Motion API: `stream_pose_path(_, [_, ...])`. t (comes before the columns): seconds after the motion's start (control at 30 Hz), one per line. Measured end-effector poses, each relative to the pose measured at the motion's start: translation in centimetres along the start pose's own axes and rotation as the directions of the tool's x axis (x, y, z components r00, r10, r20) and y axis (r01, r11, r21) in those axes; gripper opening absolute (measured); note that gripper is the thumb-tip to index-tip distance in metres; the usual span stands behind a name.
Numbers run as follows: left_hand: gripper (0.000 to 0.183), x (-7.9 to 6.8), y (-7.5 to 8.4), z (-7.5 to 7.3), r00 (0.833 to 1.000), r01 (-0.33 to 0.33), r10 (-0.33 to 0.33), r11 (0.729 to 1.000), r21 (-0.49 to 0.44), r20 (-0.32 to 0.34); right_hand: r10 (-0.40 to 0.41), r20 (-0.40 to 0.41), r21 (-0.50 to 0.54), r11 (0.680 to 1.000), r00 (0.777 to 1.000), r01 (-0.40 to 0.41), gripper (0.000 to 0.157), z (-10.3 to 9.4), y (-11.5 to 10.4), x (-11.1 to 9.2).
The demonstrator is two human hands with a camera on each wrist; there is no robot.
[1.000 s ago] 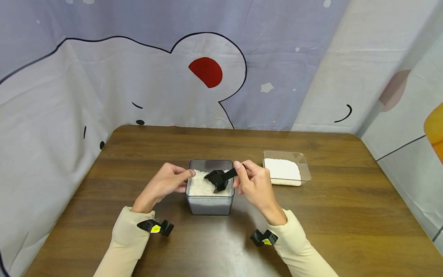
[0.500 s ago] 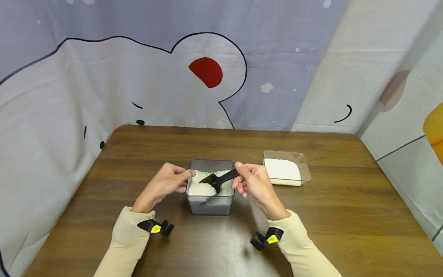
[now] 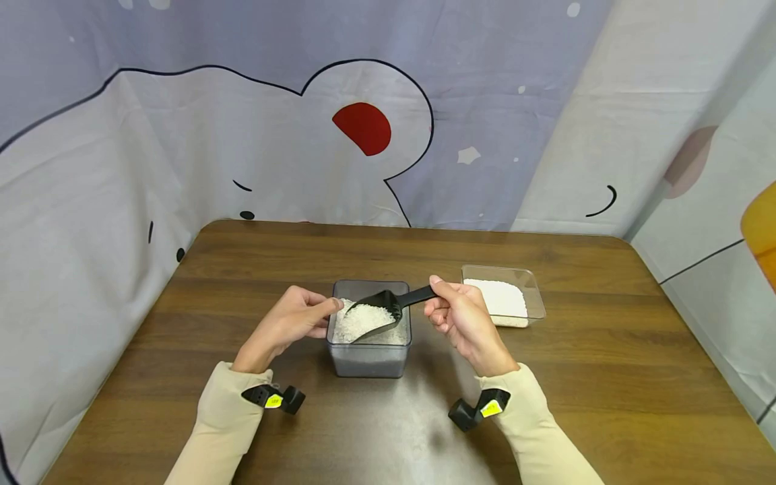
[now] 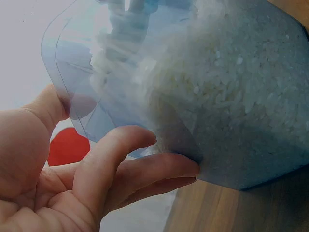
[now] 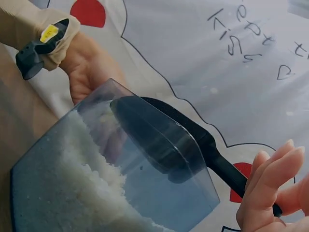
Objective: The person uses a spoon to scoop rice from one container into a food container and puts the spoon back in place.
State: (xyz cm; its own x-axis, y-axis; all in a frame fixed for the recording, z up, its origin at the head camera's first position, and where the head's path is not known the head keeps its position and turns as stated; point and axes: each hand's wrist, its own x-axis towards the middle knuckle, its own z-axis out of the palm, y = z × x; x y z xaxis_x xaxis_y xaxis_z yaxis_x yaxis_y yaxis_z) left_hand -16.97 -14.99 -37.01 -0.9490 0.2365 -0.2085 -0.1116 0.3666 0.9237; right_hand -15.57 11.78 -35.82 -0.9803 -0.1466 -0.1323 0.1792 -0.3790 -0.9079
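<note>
A black scoop (image 3: 418, 296), heaped with white rice (image 3: 371, 314), is tilted over a deep clear bluish container (image 3: 368, 364). My right hand (image 3: 465, 327) pinches the end of its handle between thumb and fingers. More rice fills much of the container; through its wall in the right wrist view, the scoop's bowl (image 5: 154, 135) shows above the sloping rice (image 5: 72, 179). My left hand (image 3: 291, 320) grips the container's left side, thumb over the rim and fingers against the outer wall. In the left wrist view those fingers (image 4: 145, 171) touch the clear plastic (image 4: 231, 121).
Behind my right hand stands a shallow clear box (image 3: 535, 303) holding white rice (image 3: 503, 298). Both stand on a brown wooden table (image 3: 291, 249). A printed cloth (image 3: 242, 135) hangs behind the far table edge.
The scoop has come up out of the container's rice, turned so its opening faces up, and now carries rice. My right hand has moved slightly right; my left hand stays in place.
</note>
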Motion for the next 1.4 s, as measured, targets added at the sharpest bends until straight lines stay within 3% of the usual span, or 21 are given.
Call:
stream_pose_path(0.73, [0.036, -0.1, 0.1, 0.0, 1.000, 0.018, -0.018, 1.000, 0.004, -0.006, -0.022, -0.027, 0.111, 0.994, 0.999, 0.024, 0.026, -1.8, -2.3, -0.2])
stream_pose_path(1.2, [0.035, -0.1, 0.2, -0.1, 1.000, 0.019, -0.019, 1.000, 0.021, -0.020, -0.140, -0.111, 0.236, 0.958, 0.984, 0.163, 0.030, -6.8, -4.9, 0.6])
stream_pose_path(1.4, [0.036, -0.1, 0.2, -0.1, 0.999, 0.028, -0.027, 0.999, 0.028, -0.025, -0.147, -0.163, 0.287, 0.939, 0.975, 0.190, 0.029, -9.4, -6.0, 0.6])
